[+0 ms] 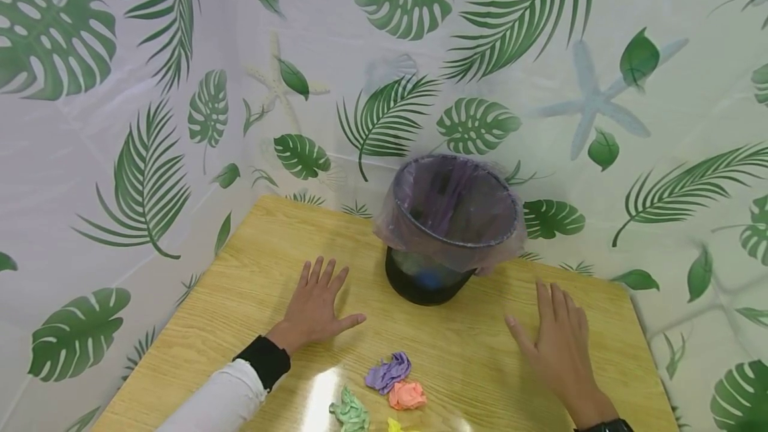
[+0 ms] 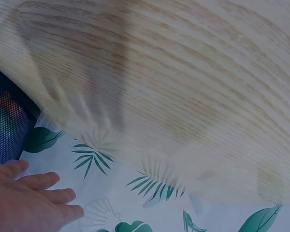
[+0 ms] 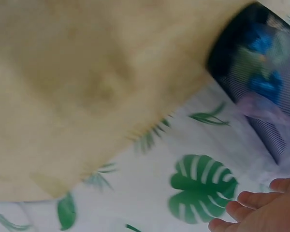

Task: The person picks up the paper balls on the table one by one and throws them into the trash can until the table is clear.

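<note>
My left hand (image 1: 313, 309) lies palm down over the table with its fingers spread, left of a mesh waste bin (image 1: 414, 275). On the bin's other side, my right hand (image 1: 555, 342) has its fingers straight and thumb out, holding nothing. A thin purple bag (image 1: 447, 235) lines the bin and folds over its rim. Through the mesh, blue crumpled pieces (image 3: 267, 87) show in the right wrist view. Between the hands, nearer the front, sit crumpled papers: a purple one (image 1: 389, 373), an orange one (image 1: 407, 395), a green one (image 1: 350, 412) and a partly cut-off yellow one (image 1: 397, 426).
The wooden table (image 1: 270, 239) ends at the back against a white leaf-print sheet (image 1: 336, 32), which also hangs along the left side. The bin stands close to the table's back edge. Glare shows on the wood near the front.
</note>
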Action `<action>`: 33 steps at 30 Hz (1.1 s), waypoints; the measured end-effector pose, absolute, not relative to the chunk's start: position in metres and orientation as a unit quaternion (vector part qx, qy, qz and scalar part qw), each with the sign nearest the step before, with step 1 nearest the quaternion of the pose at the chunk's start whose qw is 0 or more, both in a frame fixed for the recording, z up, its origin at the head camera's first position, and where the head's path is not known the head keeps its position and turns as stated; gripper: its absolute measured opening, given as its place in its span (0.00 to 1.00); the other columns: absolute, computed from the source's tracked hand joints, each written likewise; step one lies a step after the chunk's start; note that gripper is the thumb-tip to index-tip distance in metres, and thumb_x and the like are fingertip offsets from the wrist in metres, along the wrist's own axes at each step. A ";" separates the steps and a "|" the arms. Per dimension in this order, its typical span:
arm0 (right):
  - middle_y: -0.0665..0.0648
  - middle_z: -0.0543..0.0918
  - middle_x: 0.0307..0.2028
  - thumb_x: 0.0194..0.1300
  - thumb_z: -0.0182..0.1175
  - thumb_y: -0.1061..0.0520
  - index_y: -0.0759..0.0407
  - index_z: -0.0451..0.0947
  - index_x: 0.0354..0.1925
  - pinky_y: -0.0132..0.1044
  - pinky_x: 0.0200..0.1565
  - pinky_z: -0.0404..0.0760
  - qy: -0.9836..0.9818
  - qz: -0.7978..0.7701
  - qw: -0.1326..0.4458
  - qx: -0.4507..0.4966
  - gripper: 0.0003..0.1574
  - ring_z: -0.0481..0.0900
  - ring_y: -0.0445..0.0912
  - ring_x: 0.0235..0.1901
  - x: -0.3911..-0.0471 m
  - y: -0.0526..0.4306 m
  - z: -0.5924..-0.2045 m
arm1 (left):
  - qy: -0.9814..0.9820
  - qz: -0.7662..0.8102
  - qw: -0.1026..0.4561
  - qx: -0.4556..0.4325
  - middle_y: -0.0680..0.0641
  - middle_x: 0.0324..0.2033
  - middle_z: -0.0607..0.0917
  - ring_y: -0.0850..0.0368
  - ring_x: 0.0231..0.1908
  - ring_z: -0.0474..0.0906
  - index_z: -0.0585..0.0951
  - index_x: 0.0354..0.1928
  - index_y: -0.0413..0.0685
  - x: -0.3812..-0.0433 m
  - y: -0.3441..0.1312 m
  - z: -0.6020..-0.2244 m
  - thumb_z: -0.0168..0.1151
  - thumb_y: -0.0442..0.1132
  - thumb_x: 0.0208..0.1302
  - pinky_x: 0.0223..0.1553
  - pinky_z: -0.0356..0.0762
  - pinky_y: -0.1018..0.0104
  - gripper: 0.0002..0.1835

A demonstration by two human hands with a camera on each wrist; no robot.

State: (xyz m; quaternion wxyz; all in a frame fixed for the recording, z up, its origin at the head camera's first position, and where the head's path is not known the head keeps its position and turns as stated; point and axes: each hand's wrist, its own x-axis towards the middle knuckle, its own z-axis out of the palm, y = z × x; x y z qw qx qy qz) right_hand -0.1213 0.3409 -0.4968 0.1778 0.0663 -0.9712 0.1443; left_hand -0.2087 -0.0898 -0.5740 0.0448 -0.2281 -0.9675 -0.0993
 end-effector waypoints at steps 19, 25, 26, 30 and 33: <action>0.82 0.54 0.72 0.76 0.53 0.33 0.64 0.51 0.80 0.81 0.63 0.43 -0.989 0.135 0.062 -0.006 0.53 0.49 0.80 0.69 -0.075 0.359 -0.565 | -0.966 -0.099 0.041 -0.235 0.35 0.77 0.58 0.34 0.79 0.43 0.60 0.80 0.49 -0.204 -0.090 -0.575 0.47 0.83 0.61 0.77 0.35 0.39 0.57; 0.82 0.52 0.73 0.76 0.51 0.32 0.62 0.50 0.81 0.81 0.65 0.35 -0.989 0.135 0.059 -0.017 0.52 0.48 0.81 0.69 -0.072 0.365 -0.571 | -0.965 -0.098 0.047 -0.240 0.34 0.77 0.59 0.33 0.79 0.44 0.60 0.80 0.48 -0.203 -0.091 -0.577 0.47 0.83 0.60 0.77 0.36 0.39 0.57; 0.82 0.52 0.73 0.76 0.51 0.32 0.62 0.50 0.80 0.81 0.65 0.35 -0.989 0.135 0.060 -0.019 0.52 0.48 0.81 0.69 -0.072 0.366 -0.572 | -0.964 -0.099 0.046 -0.242 0.34 0.77 0.59 0.33 0.78 0.45 0.61 0.80 0.48 -0.202 -0.091 -0.577 0.47 0.83 0.60 0.77 0.36 0.39 0.57; 0.82 0.53 0.73 0.76 0.51 0.31 0.61 0.50 0.81 0.81 0.65 0.36 -0.989 0.132 0.062 -0.023 0.52 0.49 0.81 0.69 -0.071 0.367 -0.575 | -0.955 -0.136 0.023 -0.263 0.34 0.75 0.64 0.33 0.76 0.53 0.63 0.79 0.46 -0.198 -0.090 -0.572 0.50 0.79 0.63 0.77 0.43 0.39 0.55; 0.82 0.53 0.73 0.75 0.51 0.31 0.61 0.50 0.81 0.81 0.65 0.36 -0.989 0.132 0.062 -0.024 0.53 0.49 0.81 0.69 -0.071 0.367 -0.576 | -0.939 -0.173 -0.019 -0.297 0.36 0.72 0.69 0.36 0.73 0.63 0.65 0.78 0.46 -0.192 -0.088 -0.568 0.51 0.76 0.66 0.74 0.56 0.41 0.51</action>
